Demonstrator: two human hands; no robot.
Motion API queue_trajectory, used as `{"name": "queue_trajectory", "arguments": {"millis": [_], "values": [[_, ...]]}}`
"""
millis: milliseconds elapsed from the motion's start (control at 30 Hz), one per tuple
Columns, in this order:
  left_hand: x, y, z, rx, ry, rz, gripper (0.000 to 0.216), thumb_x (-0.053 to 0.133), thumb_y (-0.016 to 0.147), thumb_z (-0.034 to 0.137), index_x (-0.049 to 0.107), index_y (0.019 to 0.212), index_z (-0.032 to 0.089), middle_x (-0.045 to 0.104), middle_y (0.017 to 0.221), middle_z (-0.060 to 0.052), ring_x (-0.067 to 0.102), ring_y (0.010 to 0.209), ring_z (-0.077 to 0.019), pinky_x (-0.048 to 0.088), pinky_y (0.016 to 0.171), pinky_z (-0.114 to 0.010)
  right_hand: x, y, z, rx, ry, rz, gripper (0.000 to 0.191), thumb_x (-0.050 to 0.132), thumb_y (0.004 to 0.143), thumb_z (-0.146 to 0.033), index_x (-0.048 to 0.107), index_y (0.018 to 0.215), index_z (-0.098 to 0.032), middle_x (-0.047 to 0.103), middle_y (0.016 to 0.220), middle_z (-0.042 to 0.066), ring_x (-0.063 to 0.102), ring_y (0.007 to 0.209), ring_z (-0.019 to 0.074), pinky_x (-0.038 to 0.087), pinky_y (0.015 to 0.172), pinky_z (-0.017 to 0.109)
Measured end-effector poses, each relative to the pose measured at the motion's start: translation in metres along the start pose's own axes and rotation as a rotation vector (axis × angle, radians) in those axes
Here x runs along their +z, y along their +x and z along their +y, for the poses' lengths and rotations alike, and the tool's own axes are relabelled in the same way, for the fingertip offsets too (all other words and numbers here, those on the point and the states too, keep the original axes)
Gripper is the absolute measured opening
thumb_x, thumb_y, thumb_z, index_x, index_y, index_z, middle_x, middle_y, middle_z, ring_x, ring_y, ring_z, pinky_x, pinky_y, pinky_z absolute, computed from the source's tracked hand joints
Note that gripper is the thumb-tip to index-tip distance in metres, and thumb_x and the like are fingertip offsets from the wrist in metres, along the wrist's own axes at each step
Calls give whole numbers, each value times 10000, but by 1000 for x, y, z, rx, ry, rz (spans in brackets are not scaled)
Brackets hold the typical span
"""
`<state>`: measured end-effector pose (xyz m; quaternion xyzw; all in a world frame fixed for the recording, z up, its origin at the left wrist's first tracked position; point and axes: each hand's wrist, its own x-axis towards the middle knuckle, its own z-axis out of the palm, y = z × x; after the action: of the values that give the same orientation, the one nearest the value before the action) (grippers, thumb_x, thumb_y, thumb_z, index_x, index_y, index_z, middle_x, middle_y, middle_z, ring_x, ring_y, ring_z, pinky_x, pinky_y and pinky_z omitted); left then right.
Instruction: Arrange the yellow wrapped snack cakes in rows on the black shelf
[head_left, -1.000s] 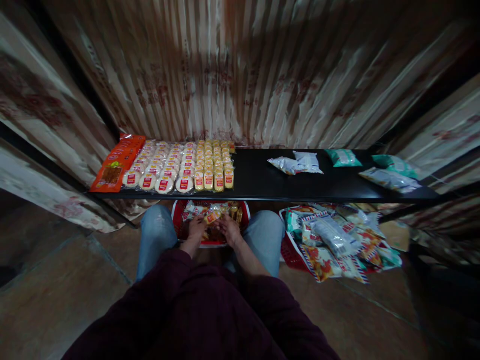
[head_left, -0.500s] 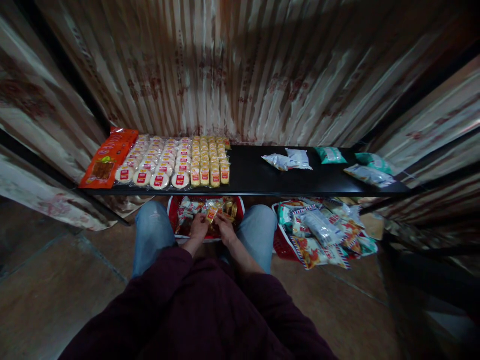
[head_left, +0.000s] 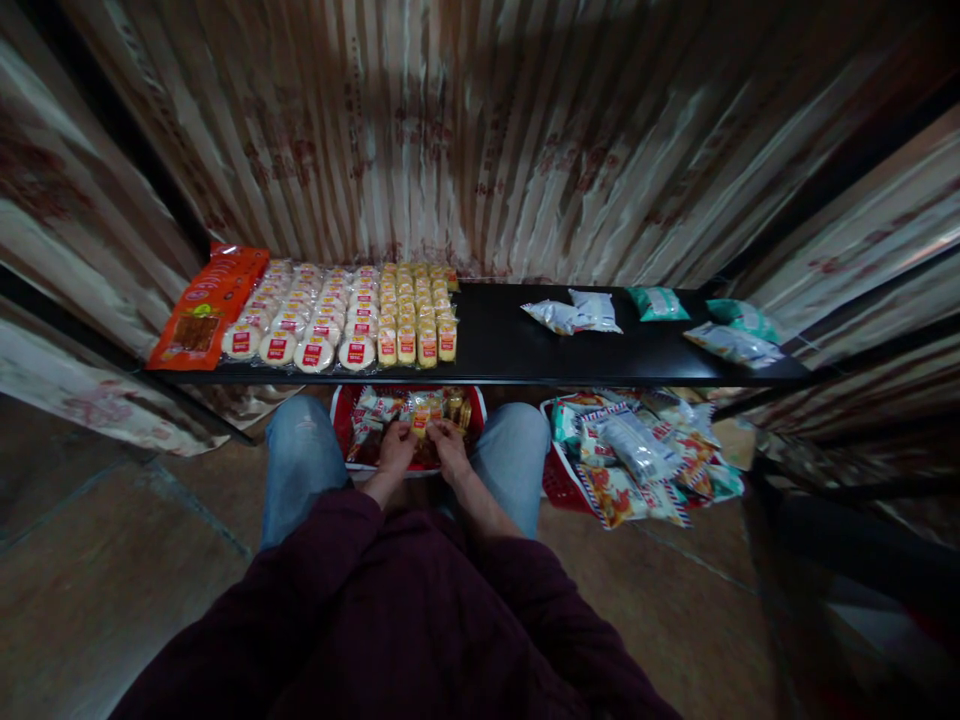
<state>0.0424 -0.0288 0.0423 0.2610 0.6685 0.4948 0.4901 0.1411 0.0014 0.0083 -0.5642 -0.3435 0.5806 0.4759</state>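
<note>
Between my knees, a small yellow snack packet with a red and yellow label is held by its two sides. The fingers of my left hand pinch its left edge, and those of my right hand pinch its right edge. Both hands are over a red basket with a white rim, which holds several wrapped snacks. On the black shelf above stand rows of similar yellow packets, beside rows of round white wrapped crackers.
An orange bag lies at the shelf's left end. Silver packets and green packets lie towards the right. Below, a second red basket is heaped with packets beside my right knee. A pleated curtain hangs behind the shelf.
The yellow packet between my hands has turned more upright, its label now facing me. Both hands still grip it, and the whole view has shifted slightly.
</note>
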Motion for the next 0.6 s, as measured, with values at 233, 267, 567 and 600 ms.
{"name": "queue_trajectory", "arguments": {"millis": [233,267,567,600], "values": [[2,-3,6,-65,-106,-10,178,707,735,211,573,844,168,629,751,-2,581,595,-105,480,599,-223,1,-1,-2,-29,88,-27,355,713,524,-432,602,781,-213,635,733,-23,586,710,152,486,728,292],[2,-4,7,-72,-116,-10,193,720,728,228,575,840,165,632,754,-5,586,601,-108,483,604,-227,2,-1,-2,-29,87,-32,366,717,521,-438,608,787,-212,642,744,-20,591,718,156,488,732,297],[-1,-1,6,-189,-272,21,172,685,726,120,580,859,150,630,745,-7,591,593,-97,500,616,-229,0,-4,-6,-37,76,-126,326,729,535,-407,667,783,-206,678,789,-10,619,776,166,488,795,305],[-2,0,6,-216,-292,19,148,662,740,113,582,859,149,621,717,0,587,574,-95,499,609,-227,0,-3,-6,-30,68,-126,319,726,536,-408,670,774,-204,680,783,-8,618,774,168,488,789,305]]}}
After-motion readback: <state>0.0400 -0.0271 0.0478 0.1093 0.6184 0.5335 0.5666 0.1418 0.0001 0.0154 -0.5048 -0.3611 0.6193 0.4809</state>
